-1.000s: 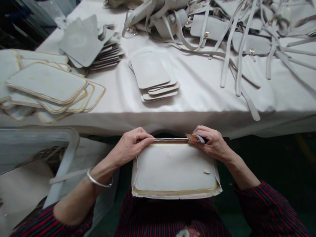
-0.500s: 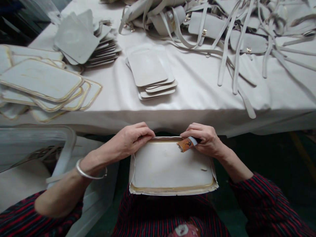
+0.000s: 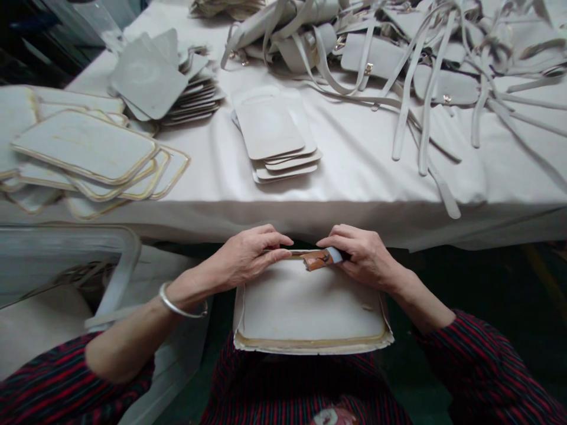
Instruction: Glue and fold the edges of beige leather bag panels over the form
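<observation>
A pale rectangular panel with raised edges and yellowish lines along its rim lies over my lap, below the table edge. My left hand pinches its far edge left of the middle, thumb inside and fingers beyond. On the same edge, farther right, my right hand is closed, its fingertips at the rim. A small tool with an orange-brown and white wrap sticks out of my right hand, pointing left over the panel. A small pale scrap lies on the panel's right part.
On the cloth-covered table lie yellow-edged panels at the left, a stack of grey pieces, a central stack, and tangled straps and bags at the right. A clear plastic bin stands at the lower left.
My left hand has slid right along the far edge, closer to my right hand. The wrapped tool has shifted left and now lies nearer that edge. The view has moved slightly.
</observation>
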Motion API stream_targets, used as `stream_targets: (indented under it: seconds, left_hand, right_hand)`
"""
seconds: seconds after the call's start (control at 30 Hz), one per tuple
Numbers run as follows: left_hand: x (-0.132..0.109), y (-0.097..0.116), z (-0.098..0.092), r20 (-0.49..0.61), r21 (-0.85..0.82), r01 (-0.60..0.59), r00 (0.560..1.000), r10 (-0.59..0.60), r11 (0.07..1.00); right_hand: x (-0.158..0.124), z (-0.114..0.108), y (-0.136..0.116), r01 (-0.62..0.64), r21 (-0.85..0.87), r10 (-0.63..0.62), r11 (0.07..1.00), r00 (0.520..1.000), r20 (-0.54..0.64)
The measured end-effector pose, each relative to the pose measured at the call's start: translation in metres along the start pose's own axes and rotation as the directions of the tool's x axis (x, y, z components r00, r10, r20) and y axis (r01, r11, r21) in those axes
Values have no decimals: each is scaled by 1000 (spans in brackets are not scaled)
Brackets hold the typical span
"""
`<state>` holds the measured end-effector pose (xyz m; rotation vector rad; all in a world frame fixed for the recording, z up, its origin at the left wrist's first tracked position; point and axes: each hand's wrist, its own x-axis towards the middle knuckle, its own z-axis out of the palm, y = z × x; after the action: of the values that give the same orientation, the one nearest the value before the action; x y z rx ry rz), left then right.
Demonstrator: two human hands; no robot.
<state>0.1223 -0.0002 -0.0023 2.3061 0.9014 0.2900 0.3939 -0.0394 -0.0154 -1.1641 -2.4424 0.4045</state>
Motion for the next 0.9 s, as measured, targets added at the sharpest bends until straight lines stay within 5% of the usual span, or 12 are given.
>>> stream_targets:
  seconds: [0.2, 0.33, 0.57, 0.73, 0.9]
  left_hand:
    - [3, 2, 9, -2, 413, -220, 970, 243, 884]
    - [-16, -2, 3, 39, 429, -320, 941, 336, 845]
    - [-39, -1, 16, -116, 490, -207, 947, 299, 847]
    - [-49, 30, 37, -129, 744, -33, 973, 192, 668]
    - [-49, 60, 55, -171, 847, 114, 983, 64, 520]
  right_hand:
    - [5, 1, -6, 202, -305, -212, 931, 977, 1]
    - [-6, -5, -6, 273, -247, -268, 930, 962, 54]
    - [-13, -4, -6, 277, -277, -258, 920, 961, 102]
    - [-13, -9, -7, 325, -276, -280, 905, 941, 190]
    - [-29, -22, 16, 98, -141, -72, 985, 982, 176]
